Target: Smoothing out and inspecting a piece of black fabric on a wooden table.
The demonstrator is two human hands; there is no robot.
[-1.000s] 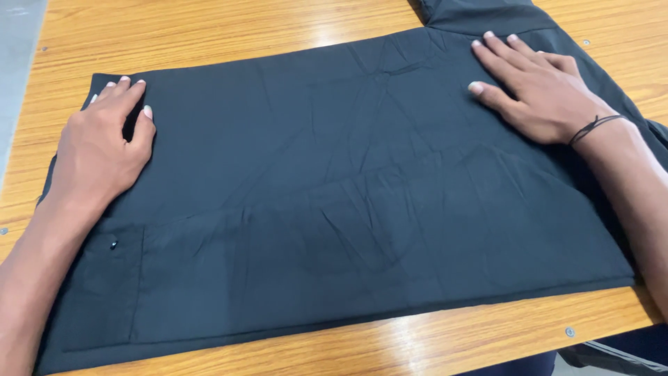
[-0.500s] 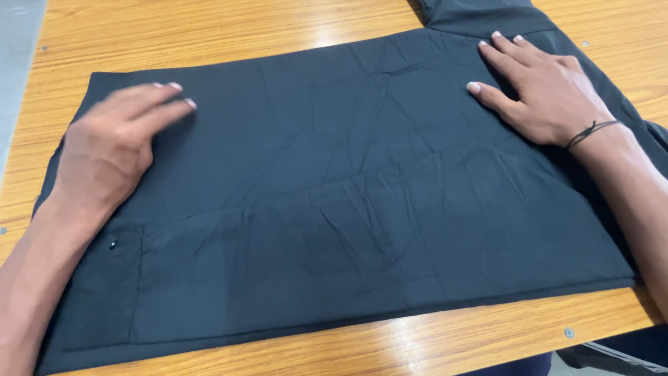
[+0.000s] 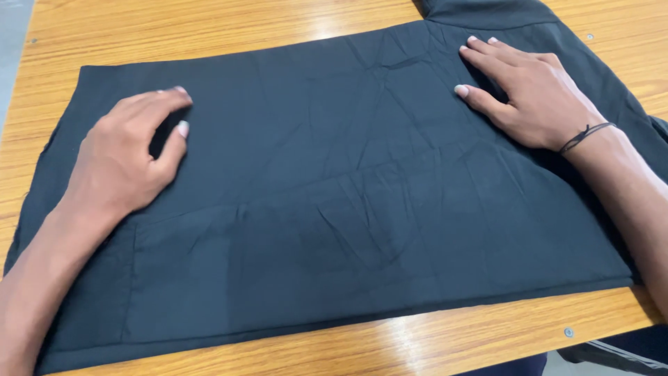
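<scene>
2 hands, left hand (image 3: 122,163) & right hand (image 3: 532,94), on 1 dark garment (image 3: 334,202).

Plain black garment (image 3: 334,202) on orange-brown wood-grain table (image 3: 209,28).

A wooden table (image 3: 209,28) (glossy, orange-toned) carries one thing — a dark garment (image 3: 348,195) spread flat.
</scene>
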